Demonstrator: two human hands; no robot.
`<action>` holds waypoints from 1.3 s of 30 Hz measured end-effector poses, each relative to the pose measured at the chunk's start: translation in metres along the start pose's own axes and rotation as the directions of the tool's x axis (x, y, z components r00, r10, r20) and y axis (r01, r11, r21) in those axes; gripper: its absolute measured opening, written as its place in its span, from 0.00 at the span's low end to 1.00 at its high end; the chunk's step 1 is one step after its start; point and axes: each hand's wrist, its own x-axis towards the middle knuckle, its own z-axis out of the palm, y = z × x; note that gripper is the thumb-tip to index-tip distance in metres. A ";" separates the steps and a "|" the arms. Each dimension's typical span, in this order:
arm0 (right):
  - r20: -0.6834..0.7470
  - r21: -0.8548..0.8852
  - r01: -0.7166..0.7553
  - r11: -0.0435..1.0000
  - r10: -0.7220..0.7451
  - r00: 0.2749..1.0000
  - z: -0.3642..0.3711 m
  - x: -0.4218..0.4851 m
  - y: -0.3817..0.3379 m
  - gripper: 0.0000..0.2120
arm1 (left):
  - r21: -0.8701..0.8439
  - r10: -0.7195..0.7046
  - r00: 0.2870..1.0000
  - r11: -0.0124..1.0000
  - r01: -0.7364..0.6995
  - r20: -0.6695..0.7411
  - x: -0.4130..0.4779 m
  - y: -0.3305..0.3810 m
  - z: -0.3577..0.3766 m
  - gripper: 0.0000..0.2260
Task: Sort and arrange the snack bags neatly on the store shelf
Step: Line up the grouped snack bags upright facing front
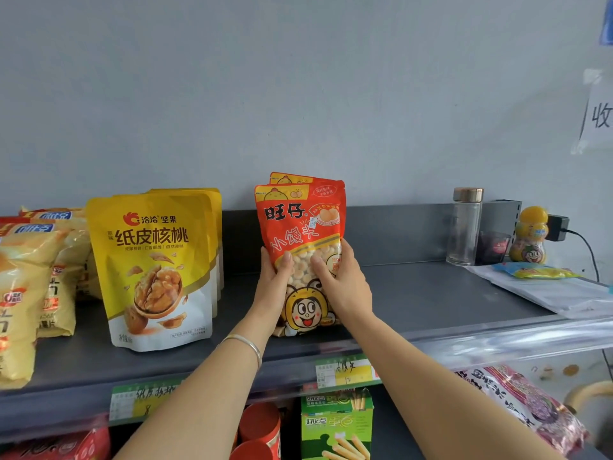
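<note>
Left hand (277, 280): curled round the left edge of the red bag.
Right hand (343, 282): clamped on its right edge.
Red bag (298, 224): glossy plastic, upright on the grey metal shelf (431, 293); clear window with small round biscuits.
Behind: second bag (285, 178), same kind.

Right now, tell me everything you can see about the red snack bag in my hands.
The red snack bag is a glossy plastic pouch with black lettering, a clear window showing small pale round biscuits and a cartoon face low down. It stands upright on the grey shelf, near the front edge, a matching bag right behind it. The left hand and right hand grip its sides, thumbs on the front.
</note>
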 end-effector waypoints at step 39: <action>-0.135 -0.322 -0.029 0.946 -0.015 0.991 -0.005 -0.012 -0.025 0.29 | 0.382 0.267 0.954 0.902 -0.199 -0.135 -0.018 0.015 -0.018 0.26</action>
